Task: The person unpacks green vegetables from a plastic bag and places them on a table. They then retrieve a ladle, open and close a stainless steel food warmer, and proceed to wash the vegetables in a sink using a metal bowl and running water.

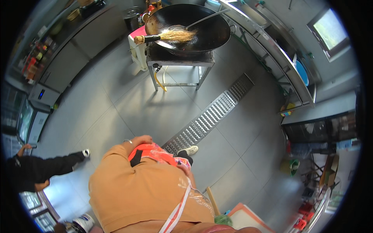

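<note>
My left hand, with a bracelet at the wrist, rests against the upper edge of a red patterned cloth, which looks like an apron at my waist. Its fingers are partly hidden, so the grip is unclear. At the cloth's other end is my right hand, its fingers largely covered by my tan shirt and the fabric. One white shoe shows beyond the cloth. Ahead, a large black wok stands on a metal stove frame. A straw brush and a long-handled ladle lie across it.
A perforated drain cover crosses the tiled floor. Steel cabinets line the left wall; a steel sink counter runs along the right. Beside the stove stands a pink-topped stool. Another person in black is at far left.
</note>
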`<action>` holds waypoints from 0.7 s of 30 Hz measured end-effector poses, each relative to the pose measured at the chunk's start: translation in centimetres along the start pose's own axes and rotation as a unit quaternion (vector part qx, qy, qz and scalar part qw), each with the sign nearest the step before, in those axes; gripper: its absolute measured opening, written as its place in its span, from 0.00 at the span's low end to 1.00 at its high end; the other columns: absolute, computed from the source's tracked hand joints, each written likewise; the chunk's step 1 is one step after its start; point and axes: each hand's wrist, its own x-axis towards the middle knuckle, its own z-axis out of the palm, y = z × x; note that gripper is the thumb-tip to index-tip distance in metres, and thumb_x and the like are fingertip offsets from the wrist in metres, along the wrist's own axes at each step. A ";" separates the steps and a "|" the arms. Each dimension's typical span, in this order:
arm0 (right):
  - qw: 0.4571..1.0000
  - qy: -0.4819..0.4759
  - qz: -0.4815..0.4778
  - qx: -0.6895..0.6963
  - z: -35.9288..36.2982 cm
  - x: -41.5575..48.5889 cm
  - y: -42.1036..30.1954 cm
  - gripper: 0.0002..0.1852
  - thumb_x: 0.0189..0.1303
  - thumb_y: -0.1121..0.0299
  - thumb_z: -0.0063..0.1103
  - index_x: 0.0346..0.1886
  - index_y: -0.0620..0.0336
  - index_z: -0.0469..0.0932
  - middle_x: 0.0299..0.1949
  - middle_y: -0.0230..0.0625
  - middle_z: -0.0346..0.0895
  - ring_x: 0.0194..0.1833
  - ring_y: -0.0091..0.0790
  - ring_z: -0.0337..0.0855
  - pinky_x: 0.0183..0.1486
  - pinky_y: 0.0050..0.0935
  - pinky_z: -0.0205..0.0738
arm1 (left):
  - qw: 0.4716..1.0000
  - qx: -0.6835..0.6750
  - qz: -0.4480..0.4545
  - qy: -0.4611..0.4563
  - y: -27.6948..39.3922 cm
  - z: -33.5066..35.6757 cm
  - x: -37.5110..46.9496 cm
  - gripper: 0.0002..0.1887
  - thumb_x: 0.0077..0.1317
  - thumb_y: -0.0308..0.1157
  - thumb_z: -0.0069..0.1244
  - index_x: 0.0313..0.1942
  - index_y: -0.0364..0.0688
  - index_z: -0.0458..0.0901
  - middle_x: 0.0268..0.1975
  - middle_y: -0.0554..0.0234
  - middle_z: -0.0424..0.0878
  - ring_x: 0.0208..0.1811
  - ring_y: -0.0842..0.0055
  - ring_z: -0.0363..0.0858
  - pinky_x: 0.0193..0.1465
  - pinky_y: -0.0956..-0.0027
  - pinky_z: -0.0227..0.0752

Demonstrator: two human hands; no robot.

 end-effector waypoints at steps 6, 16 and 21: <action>0.995 0.062 0.077 -0.023 -18.4 2.6 -3.0 0.14 0.64 0.71 0.50 0.50 0.66 0.75 0.40 0.38 0.80 0.42 0.27 0.79 0.46 0.25 0.72 | 0.999 0.002 0.044 0.025 16.2 -6.5 5.9 0.21 0.55 0.40 0.46 0.46 0.38 0.80 0.46 0.45 0.81 0.46 0.54 0.79 0.48 0.55 0.71; 0.996 0.011 0.032 -0.082 -32.0 10.8 -5.7 0.13 0.64 0.69 0.50 0.49 0.63 0.76 0.41 0.42 0.80 0.42 0.35 0.81 0.45 0.28 0.73 | 0.977 -0.114 0.160 0.078 32.8 -13.3 15.9 0.24 0.56 0.42 0.44 0.48 0.35 0.78 0.47 0.44 0.80 0.49 0.55 0.78 0.50 0.57 0.70; 0.992 0.039 0.063 -0.103 -40.6 13.9 -3.2 0.12 0.65 0.69 0.50 0.47 0.64 0.76 0.39 0.43 0.78 0.43 0.38 0.80 0.45 0.31 0.73 | 0.993 -0.067 0.097 0.032 42.2 -17.6 26.0 0.24 0.56 0.42 0.43 0.49 0.36 0.78 0.49 0.45 0.79 0.51 0.57 0.77 0.53 0.57 0.68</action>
